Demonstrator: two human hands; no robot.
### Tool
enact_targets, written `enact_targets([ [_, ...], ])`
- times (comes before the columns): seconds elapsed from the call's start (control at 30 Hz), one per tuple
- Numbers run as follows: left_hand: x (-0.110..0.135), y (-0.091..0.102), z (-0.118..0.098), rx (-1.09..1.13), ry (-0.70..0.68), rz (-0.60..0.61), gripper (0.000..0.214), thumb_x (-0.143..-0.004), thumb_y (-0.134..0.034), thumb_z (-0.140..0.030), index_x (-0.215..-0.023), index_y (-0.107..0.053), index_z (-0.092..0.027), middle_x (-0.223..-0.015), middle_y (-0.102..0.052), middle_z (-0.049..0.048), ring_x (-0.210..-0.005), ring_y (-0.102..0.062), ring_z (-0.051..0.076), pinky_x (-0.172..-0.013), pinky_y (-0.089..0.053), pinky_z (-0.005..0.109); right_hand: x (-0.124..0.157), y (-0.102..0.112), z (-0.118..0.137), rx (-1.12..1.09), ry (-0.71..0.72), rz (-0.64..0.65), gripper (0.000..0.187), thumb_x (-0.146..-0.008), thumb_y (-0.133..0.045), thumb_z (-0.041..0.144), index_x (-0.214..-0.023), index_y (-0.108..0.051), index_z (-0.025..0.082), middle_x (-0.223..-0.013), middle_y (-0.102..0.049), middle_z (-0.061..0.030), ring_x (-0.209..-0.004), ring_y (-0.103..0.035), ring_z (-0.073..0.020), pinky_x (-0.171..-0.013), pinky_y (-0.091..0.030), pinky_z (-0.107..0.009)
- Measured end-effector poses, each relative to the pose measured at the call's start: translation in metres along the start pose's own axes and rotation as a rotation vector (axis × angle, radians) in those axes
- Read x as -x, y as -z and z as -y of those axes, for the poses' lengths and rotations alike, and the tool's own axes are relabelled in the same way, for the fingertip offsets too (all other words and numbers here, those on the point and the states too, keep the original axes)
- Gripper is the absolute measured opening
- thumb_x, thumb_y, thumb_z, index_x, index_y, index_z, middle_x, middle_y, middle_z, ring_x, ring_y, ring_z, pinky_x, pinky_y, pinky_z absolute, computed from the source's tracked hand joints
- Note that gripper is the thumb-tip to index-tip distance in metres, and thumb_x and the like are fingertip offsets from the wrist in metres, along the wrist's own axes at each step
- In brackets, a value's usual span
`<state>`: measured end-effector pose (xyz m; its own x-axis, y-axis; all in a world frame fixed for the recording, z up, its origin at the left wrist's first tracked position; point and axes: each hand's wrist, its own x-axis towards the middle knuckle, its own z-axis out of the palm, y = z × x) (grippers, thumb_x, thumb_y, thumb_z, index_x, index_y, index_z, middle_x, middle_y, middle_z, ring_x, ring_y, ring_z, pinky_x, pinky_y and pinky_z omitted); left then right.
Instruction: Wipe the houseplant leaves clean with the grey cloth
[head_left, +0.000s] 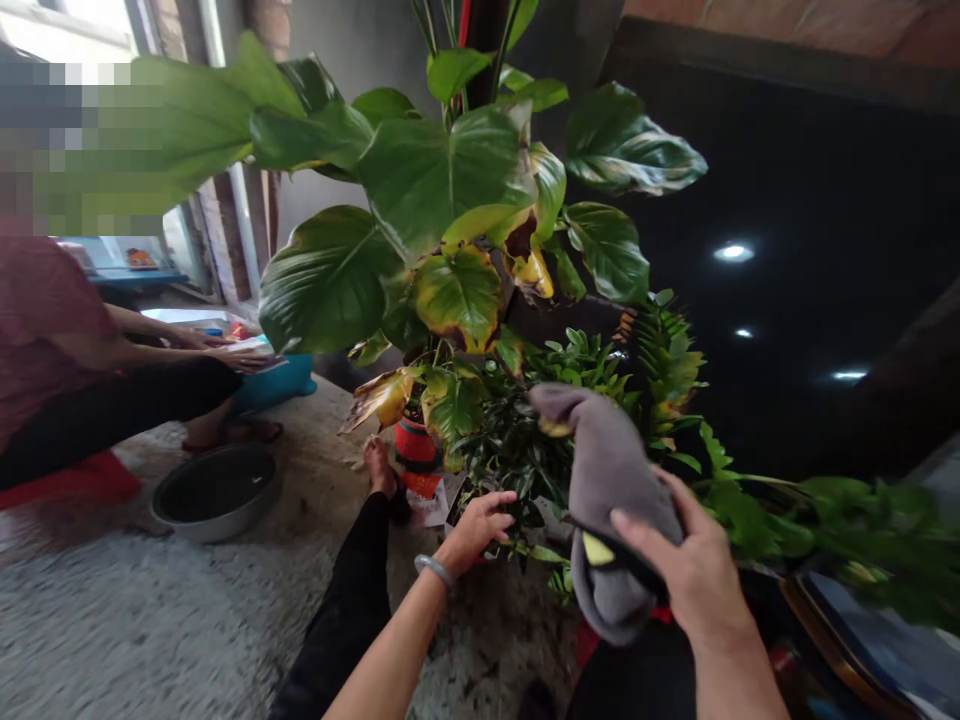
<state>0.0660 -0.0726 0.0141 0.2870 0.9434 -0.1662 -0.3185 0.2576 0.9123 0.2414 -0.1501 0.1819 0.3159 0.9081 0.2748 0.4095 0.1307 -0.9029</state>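
A folded grey cloth (611,470) is gripped in my right hand (686,550), with the thumb across its front and a small yellow patch showing on it. My left hand (480,530) reaches forward with its fingers apart, close to the dark leaves of a low potted plant (517,430). Whether the fingertips touch those leaves I cannot tell. Behind both hands rises a tall plant with broad green leaves (450,170), some of them yellowed and brown at the edges. It grows from a red pot (415,443).
On the left a person (52,340) sits on a red stool (82,480) near a blue tub (277,378). A grey basin (217,490) rests on the concrete floor (150,610). Trailing green plants (780,515) fill the right side before a dark glossy wall (810,230).
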Motion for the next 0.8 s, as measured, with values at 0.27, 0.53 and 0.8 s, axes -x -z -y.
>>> enact_targets([
  [0.27, 0.000, 0.004, 0.003, 0.044, -0.092, -0.045, 0.075, -0.057, -0.067, -0.020, -0.130, -0.055, -0.008, -0.070, -0.062, 0.0000, -0.064, -0.053, 0.013, -0.061, -0.042, 0.025, 0.025, -0.049, -0.052, 0.054, -0.115, 0.276, 0.047, -0.052, -0.071, 0.035, -0.096, -0.069, 0.017, -0.090, -0.074, -0.0087, -0.086, -0.067, -0.0299, -0.081, -0.053, -0.040],
  [0.53, 0.008, 0.011, -0.001, 0.046, -0.062, -0.136, 0.072, -0.057, -0.069, -0.020, -0.128, -0.059, -0.010, -0.067, -0.058, -0.0009, -0.066, -0.054, 0.013, -0.060, -0.043, 0.024, 0.017, 0.002, -0.021, 0.006, -0.032, -0.041, 0.064, -0.054, -0.075, 0.052, -0.107, -0.064, 0.018, -0.095, -0.073, -0.0087, -0.086, -0.067, -0.0287, -0.077, -0.053, -0.038],
  [0.8, 0.019, 0.004, -0.019, 0.025, -0.047, -0.174, 0.067, -0.056, -0.068, -0.019, -0.122, -0.062, -0.009, -0.079, -0.064, 0.0035, -0.073, -0.057, 0.014, -0.059, -0.043, 0.023, 0.028, -0.061, -0.064, -0.366, -0.492, 0.065, 0.046, -0.045, -0.075, 0.049, -0.079, -0.064, 0.021, -0.078, -0.074, -0.0063, -0.077, -0.070, -0.0306, -0.073, -0.055, -0.042],
])
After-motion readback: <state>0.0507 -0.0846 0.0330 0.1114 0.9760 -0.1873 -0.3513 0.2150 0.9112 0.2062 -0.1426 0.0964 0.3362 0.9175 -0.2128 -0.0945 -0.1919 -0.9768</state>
